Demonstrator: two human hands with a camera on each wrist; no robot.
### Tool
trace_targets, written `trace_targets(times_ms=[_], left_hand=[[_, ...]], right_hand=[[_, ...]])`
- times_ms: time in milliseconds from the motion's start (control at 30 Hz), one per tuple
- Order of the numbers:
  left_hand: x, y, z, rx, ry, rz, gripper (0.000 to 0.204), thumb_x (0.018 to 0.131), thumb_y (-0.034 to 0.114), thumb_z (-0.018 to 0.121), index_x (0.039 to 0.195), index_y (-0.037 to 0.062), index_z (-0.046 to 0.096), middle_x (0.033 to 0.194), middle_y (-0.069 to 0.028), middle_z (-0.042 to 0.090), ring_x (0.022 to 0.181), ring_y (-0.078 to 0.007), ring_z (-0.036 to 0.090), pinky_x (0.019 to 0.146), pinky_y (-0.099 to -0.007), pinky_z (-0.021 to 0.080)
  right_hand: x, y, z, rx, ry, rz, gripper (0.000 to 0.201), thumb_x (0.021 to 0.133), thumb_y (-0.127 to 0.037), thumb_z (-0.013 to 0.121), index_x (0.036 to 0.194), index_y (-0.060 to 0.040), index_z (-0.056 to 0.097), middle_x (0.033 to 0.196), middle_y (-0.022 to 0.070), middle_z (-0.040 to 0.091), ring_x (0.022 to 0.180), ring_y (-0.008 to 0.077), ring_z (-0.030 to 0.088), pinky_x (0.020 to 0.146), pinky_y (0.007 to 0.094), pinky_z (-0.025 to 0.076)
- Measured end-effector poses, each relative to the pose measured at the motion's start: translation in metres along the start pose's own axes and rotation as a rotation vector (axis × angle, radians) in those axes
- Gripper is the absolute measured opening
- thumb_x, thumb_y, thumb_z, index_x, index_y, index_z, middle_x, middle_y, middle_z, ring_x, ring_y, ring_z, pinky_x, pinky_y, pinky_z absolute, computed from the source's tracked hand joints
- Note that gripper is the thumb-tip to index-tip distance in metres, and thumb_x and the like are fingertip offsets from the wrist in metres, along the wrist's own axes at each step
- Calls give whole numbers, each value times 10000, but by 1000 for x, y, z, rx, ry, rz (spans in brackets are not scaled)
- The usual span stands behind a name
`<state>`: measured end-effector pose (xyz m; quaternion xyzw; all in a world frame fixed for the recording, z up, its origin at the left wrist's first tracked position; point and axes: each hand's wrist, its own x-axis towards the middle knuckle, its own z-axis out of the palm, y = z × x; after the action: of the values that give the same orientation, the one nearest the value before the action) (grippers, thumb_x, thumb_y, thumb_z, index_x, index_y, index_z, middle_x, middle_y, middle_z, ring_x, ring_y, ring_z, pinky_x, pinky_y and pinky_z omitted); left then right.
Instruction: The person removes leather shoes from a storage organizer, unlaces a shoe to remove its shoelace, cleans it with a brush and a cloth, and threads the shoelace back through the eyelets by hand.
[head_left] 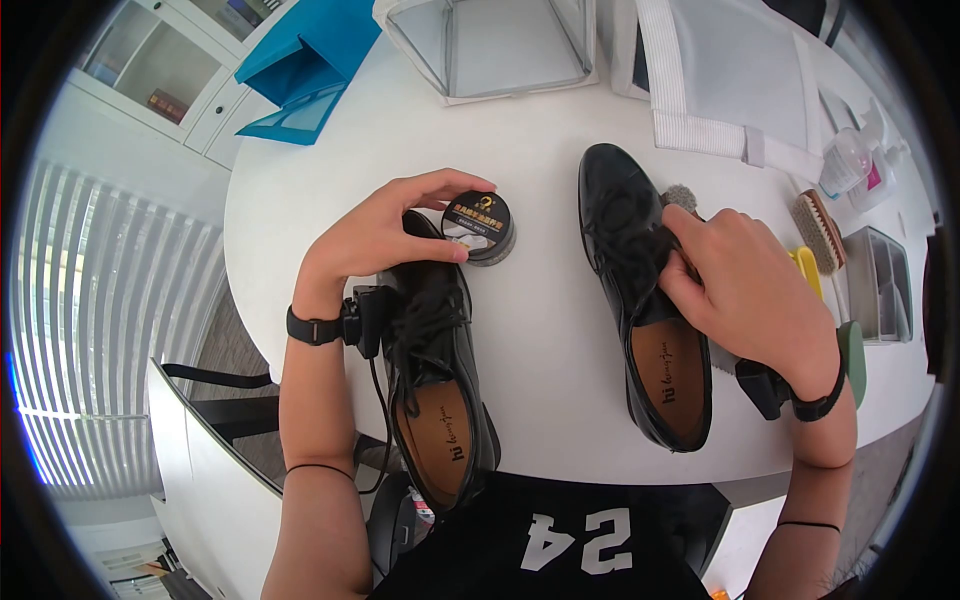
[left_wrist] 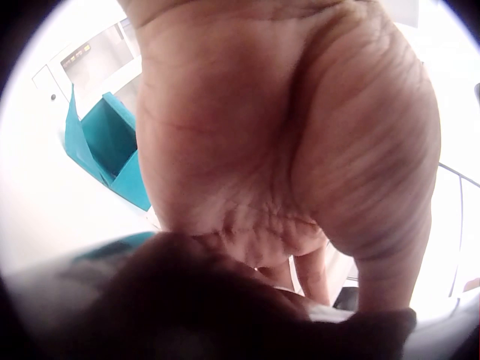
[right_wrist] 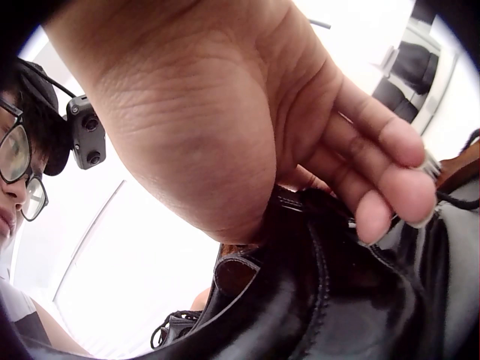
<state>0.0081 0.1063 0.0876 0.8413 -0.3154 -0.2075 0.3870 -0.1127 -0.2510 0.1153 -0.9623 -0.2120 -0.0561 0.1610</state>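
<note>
Thumb and fingers of my left hand [head_left: 385,222] curl round a round black tin [head_left: 478,225] with a printed lid, beside the toe of the left black lace-up shoe [head_left: 480,400]. In the left wrist view the palm [left_wrist: 225,127] hides the tin. My right hand [head_left: 745,280] grips the side of the right black shoe [head_left: 607,190] near its laces. From the right wrist, the fingers [right_wrist: 375,214] show along the shoe's glossy outside [right_wrist: 300,300], while the thumb tip is hidden at its opening. Both shoes have brown insoles and toes pointing away from me.
A grey fuzzy piece [head_left: 681,197] shows behind the right hand. Further right are a wooden brush [head_left: 818,230], a yellow item [head_left: 806,270], a clear-lidded box [head_left: 880,285] and pump bottles [head_left: 872,160]. White fabric bins [head_left: 490,95] and a blue box [head_left: 310,60] stand at the back.
</note>
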Motion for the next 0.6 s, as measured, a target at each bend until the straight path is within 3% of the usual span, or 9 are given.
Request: trace_targets(times_ms=[67, 200, 267, 400, 467, 533, 600], left_hand=[[1, 0, 0, 0, 1, 6, 704, 821, 167, 912, 1488, 109, 695, 1402, -92, 745, 1308, -247, 693, 1223, -422, 463], [1, -1, 1, -17, -8, -18, 728, 803, 174, 937, 1486, 114, 695, 1389, -86, 747, 1300, -239, 689, 1224, -416, 456], [1, -1, 1, -27, -6, -27, 737, 795, 178, 947, 1485, 115, 695, 1384, -84, 748, 1299, -237, 687, 1225, -415, 453], [2, 0, 2, -39, -16, -56, 756, 775, 200, 970, 1476, 116, 697, 1374, -76, 750, 1301, -239, 683, 1229, -419, 448], [2, -2, 2, -37, -9, -54, 759, 771, 211, 975, 1472, 116, 700, 1370, -75, 751, 1298, -240, 684, 1229, -420, 448], [3, -6, 2, 0, -18, -60, 764, 796, 336, 983, 1464, 111, 690, 1359, -89, 754, 1285, -275, 689, 1207, -427, 472], [3, -5, 2, -7, -17, -61, 754, 799, 337, 981, 1456, 106, 691, 1348, -91, 757, 1282, -270, 690, 1204, -422, 473]], right_hand=[[-1, 1, -1, -40, -105, 74, 175, 936, -104, 656, 1050, 26, 629, 758, 175, 663, 789, 422, 612, 761, 522, 497], [0, 1, -1, -34, -99, 54, 162, 935, -103, 654, 1032, 23, 621, 762, 179, 661, 794, 425, 612, 761, 523, 496], [0, 0, 1, -9, 6, 4, 184, 942, -125, 654, 871, 32, 589, 681, 243, 606, 698, 463, 628, 684, 547, 514], [-1, 1, 1, -10, 21, 4, 187, 946, -129, 650, 870, 31, 591, 686, 246, 610, 699, 464, 627, 684, 547, 515], [-1, 0, -2, -31, -81, 65, 157, 944, -113, 646, 1020, 21, 617, 765, 193, 657, 798, 435, 611, 757, 532, 490], [0, 0, -3, -23, -97, 77, 159, 944, -113, 643, 1024, 22, 617, 771, 195, 660, 803, 435, 612, 761, 533, 490], [0, -1, -5, -15, -113, 89, 161, 944, -114, 640, 1028, 22, 617, 776, 197, 662, 808, 435, 614, 764, 534, 491]])
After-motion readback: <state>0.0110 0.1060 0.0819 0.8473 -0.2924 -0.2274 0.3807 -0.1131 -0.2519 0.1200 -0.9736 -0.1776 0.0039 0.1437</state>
